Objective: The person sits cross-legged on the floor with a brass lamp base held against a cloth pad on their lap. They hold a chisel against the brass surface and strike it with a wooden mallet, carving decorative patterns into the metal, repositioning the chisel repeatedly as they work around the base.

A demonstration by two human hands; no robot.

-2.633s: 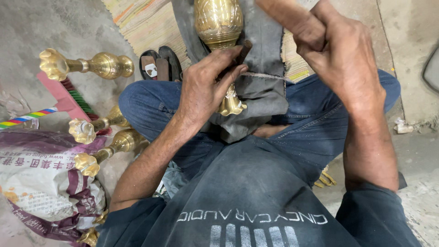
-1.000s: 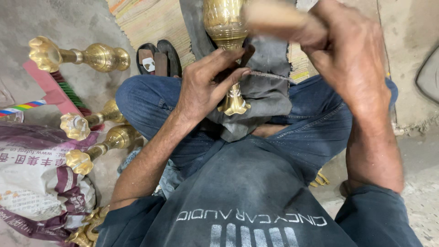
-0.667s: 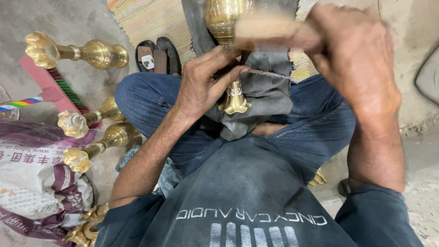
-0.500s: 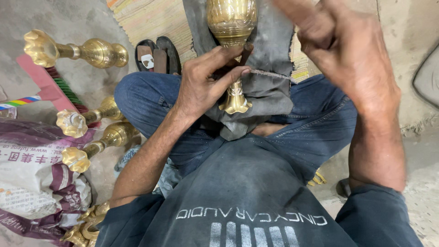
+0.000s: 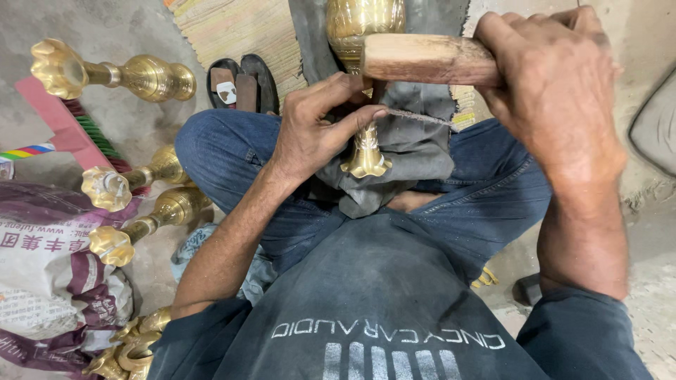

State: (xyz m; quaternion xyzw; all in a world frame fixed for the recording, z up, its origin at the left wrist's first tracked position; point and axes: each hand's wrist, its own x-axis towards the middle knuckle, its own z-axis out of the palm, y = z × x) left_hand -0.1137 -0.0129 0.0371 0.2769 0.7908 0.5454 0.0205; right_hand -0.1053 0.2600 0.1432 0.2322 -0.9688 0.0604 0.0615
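Note:
A brass vase [image 5: 359,28] with a fluted flared mouth lies across my lap on a dark grey cloth [image 5: 415,144]. My left hand [image 5: 317,127] grips its narrow neck, thumb and fingers wrapped around it. My right hand [image 5: 556,91] is closed around a thick wooden handle [image 5: 422,60], which lies across the vase's belly. The head of that wooden tool is hidden by my hand. I sit cross-legged in blue jeans.
Three similar brass vases [image 5: 116,70] [image 5: 130,179] [image 5: 144,222] lie on the floor to my left beside a printed sack [image 5: 49,281]. More brass pieces [image 5: 130,348] sit at bottom left. Dark sandals [image 5: 239,84] and a woven mat [image 5: 232,28] lie ahead.
My right hand has swung the wooden handle up and brought it back down onto the vase's belly. My left hand has kept its grip on the neck.

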